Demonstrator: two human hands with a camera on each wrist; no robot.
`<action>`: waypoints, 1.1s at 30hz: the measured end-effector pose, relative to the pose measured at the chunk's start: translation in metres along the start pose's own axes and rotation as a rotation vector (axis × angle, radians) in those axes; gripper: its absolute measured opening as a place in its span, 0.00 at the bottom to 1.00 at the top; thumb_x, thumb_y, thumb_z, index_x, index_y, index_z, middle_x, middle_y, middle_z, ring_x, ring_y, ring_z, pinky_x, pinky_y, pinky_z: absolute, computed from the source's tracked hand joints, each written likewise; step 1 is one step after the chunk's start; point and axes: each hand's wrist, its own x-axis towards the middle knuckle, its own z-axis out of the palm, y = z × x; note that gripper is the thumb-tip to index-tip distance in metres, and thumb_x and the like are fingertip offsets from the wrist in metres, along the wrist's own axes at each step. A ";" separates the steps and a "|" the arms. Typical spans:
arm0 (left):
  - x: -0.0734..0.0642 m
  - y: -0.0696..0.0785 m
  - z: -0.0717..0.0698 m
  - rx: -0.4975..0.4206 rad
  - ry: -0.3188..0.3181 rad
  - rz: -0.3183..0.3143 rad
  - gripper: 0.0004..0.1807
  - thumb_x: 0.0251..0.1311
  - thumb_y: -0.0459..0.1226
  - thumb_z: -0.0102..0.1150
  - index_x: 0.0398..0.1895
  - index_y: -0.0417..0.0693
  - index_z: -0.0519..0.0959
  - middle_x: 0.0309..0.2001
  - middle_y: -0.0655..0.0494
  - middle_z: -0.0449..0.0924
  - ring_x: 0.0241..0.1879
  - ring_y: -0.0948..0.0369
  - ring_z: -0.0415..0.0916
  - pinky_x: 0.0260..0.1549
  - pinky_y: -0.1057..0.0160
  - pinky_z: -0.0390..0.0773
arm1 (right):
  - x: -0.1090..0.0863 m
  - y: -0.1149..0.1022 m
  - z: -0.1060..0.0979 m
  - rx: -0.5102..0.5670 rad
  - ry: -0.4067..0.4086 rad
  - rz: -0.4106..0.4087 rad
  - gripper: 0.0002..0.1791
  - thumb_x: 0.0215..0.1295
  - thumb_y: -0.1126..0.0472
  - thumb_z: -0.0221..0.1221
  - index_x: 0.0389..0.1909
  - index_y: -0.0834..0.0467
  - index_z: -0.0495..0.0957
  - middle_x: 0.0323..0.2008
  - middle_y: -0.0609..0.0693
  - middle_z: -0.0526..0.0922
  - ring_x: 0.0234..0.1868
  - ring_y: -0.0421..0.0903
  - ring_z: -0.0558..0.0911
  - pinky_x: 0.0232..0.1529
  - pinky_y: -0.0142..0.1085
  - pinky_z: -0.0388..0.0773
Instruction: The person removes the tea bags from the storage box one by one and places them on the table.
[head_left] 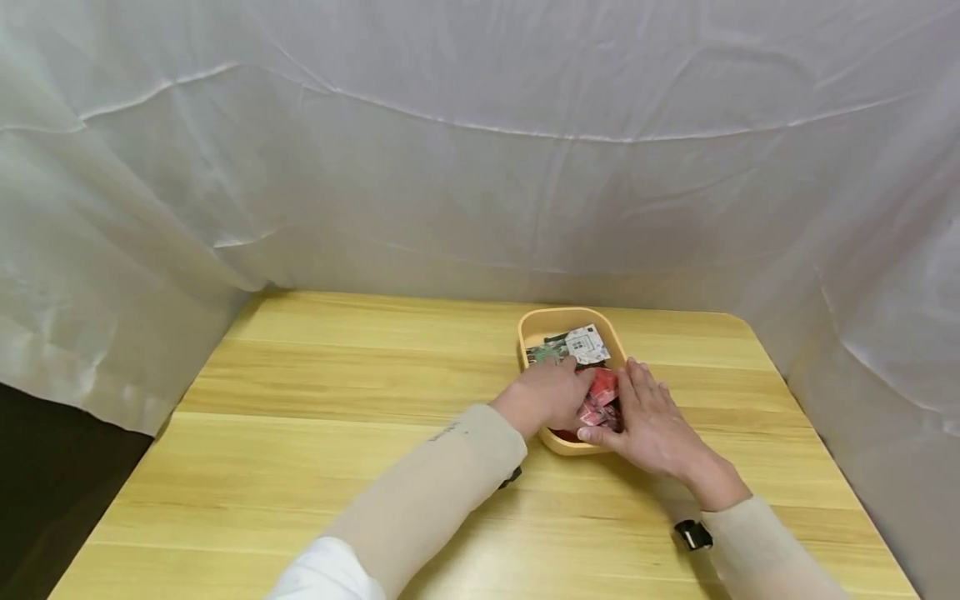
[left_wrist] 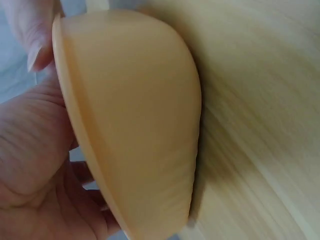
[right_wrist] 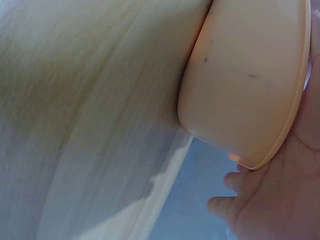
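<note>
A light-orange plastic bin with rounded corners stands on the table. Inside it lie red shiny packets toward the near right, with a white printed card and a green printed piece toward the back. My left hand reaches over the left rim among the packets; its fingertips are hidden, so I cannot tell whether they grip one. Over the right rim lies my right hand, fingers extended and thumb spread toward the near rim. Both wrist views show the bin's outer wall beside the palms.
A wood-grain table extends widely to the left of the bin and less far to its right. Pale fabric hangs behind the table and along both sides. Black wrist straps show at my forearms.
</note>
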 end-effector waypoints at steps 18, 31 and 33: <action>0.009 0.004 -0.003 -0.021 -0.009 0.050 0.44 0.66 0.58 0.67 0.83 0.65 0.61 0.81 0.53 0.59 0.77 0.46 0.62 0.69 0.48 0.76 | -0.001 -0.002 0.000 -0.014 0.005 0.022 0.69 0.64 0.22 0.58 0.82 0.73 0.43 0.83 0.72 0.38 0.83 0.72 0.42 0.78 0.72 0.43; 0.007 -0.016 -0.024 -0.166 0.119 0.071 0.47 0.63 0.50 0.73 0.83 0.62 0.61 0.83 0.47 0.55 0.79 0.45 0.58 0.74 0.47 0.69 | -0.001 -0.001 0.000 -0.018 -0.002 0.022 0.69 0.65 0.23 0.57 0.82 0.74 0.43 0.83 0.73 0.37 0.84 0.71 0.41 0.78 0.73 0.42; 0.002 -0.025 -0.035 -0.198 0.149 0.062 0.48 0.61 0.49 0.75 0.83 0.63 0.60 0.83 0.47 0.54 0.79 0.45 0.58 0.73 0.45 0.70 | 0.000 -0.001 0.000 -0.024 0.005 0.022 0.69 0.65 0.22 0.57 0.82 0.74 0.43 0.83 0.73 0.37 0.84 0.71 0.42 0.78 0.72 0.42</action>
